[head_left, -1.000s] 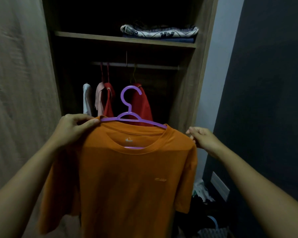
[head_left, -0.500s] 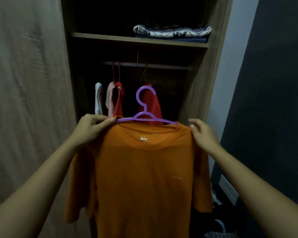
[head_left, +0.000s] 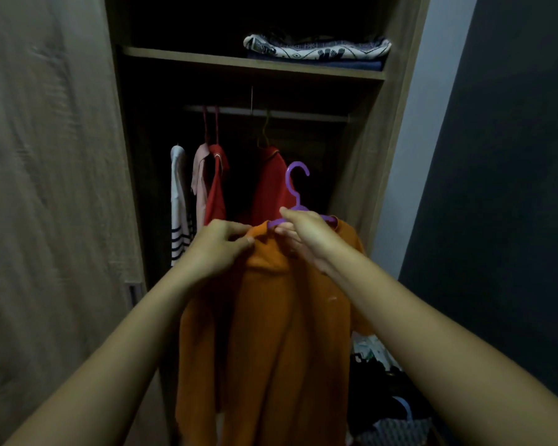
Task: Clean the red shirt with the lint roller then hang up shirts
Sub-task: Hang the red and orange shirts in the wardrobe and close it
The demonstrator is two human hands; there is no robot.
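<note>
You are standing at the open wardrobe (head_left: 397, 130) with an orange shirt (head_left: 271, 333) already threaded on a purple hanger (head_left: 295, 188), held in front of the rail (head_left: 303, 114) but not yet hooked on it; the hook is free and sits well below the rail. Your left hand (head_left: 219, 249) has its fingers closed in a pinch on the shirt's collar at the left shoulder, and your right hand (head_left: 306, 233) is closed over the hanger's shoulder bar and the cloth just under the hook. The shirt hangs turned edge-on and bunched, so it looks as though you are squaring it on the hanger. A red shirt (head_left: 269, 185) is already hanging on the rail behind, just left of the purple hook, beside a red and pink garment (head_left: 211, 185) and a striped top (head_left: 179, 204). No lint roller is in view, so the cleaning step seems finished, though that cannot be confirmed here. What is left, by this view, is to lift the hook onto the rail and let go.
</note>
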